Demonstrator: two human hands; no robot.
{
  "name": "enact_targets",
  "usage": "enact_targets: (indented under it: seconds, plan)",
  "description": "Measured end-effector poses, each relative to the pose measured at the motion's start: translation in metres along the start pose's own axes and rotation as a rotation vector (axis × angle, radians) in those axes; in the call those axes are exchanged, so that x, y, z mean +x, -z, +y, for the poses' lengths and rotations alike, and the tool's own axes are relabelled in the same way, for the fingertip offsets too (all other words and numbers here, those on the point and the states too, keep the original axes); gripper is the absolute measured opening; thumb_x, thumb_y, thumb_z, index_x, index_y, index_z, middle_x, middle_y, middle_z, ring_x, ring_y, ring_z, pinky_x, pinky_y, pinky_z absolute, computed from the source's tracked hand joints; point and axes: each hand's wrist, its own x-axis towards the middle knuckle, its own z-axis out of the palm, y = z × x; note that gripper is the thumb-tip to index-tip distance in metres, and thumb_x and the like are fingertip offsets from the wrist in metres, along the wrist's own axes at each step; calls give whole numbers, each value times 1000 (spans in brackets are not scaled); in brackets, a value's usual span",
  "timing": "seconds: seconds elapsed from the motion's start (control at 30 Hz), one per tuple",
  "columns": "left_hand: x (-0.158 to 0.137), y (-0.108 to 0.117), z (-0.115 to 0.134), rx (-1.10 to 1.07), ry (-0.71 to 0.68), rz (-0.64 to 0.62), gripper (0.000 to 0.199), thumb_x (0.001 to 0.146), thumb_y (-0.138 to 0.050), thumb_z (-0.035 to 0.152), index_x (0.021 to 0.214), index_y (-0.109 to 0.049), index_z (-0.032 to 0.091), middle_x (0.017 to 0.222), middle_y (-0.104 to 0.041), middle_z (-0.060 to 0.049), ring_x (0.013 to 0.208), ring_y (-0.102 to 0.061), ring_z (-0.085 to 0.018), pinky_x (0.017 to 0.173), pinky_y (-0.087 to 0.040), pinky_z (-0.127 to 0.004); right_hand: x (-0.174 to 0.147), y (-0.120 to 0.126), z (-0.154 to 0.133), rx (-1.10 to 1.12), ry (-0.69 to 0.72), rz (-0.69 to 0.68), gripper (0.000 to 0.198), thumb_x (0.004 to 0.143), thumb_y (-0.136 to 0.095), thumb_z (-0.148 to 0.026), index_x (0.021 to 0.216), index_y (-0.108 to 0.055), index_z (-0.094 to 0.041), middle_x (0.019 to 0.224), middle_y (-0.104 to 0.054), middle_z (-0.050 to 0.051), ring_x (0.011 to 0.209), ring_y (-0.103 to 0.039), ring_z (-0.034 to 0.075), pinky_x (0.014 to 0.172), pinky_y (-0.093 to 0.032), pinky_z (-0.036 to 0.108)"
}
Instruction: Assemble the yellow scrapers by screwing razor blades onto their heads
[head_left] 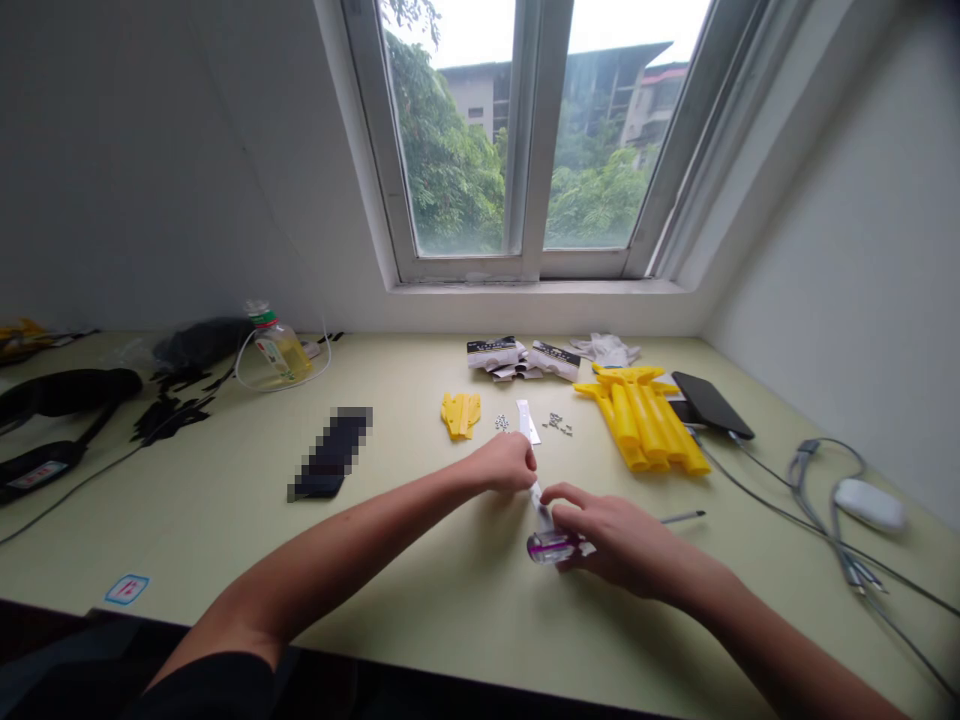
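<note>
My left hand [508, 462] is closed in a pinch on the upper end of a thin pale strip [536, 494]. At the strip's lower end, the thumb and forefinger of my right hand [619, 535] are close to it; contact is hard to make out. Tucked in the right hand's lower fingers is a screwdriver with a clear and purple handle [551, 547], its shaft pointing right. Just beyond the left hand lie more pale strips [527, 418], between a small pile of metal bits [502, 423] and some small screws [556, 422]. Flat yellow plastic pieces [460, 415] are to their left.
Several yellow plastic handles [649, 420] are stacked at right, beside a dark phone [712, 404] and grey cables [806, 490]. Black-and-white packets [491, 353] lie at the back. A pixelated dark object [330, 455] and a bottle of yellow liquid [281, 350] are at left.
</note>
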Motion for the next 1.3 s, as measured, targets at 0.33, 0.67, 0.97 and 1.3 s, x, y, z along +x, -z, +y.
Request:
enact_targets:
  seconds: [0.33, 0.67, 0.97, 1.3]
  plan:
    - [9, 11, -11, -453, 202, -166, 19, 67, -70, 23, 83, -72, 13, 58, -55, 2, 50, -48, -8, 46, -38, -20, -2, 3, -2, 10, -9, 23, 16, 77, -65, -20, 88, -54, -24, 126, -55, 0, 72, -65, 15, 61, -45, 28]
    - [10, 17, -18, -596, 239, -308, 22, 56, -83, 23, 71, -72, 13, 59, -58, 0, 53, -50, -7, 53, -42, -22, -4, -2, -3, -35, 5, 57, 17, 78, -60, -17, 92, -55, -25, 133, -49, 4, 70, -66, 17, 59, -47, 31]
    - [-2, 21, -18, -647, 210, -324, 31, 55, -85, 27, 76, -66, 14, 70, -63, -2, 61, -55, -10, 53, -43, -23, -3, -1, -2, -31, -26, 84, 18, 77, -67, -23, 91, -55, -24, 134, -49, 6, 71, -67, 18, 60, -48, 31]
    - [31, 57, -11, -422, -35, 92, 11, 73, -69, 19, 78, -64, 11, 76, -69, -8, 66, -64, -13, 54, -45, -22, -10, 14, 5, -24, -66, 205, 15, 80, -66, -25, 86, -53, -21, 134, -50, 8, 70, -64, 15, 60, -48, 29]
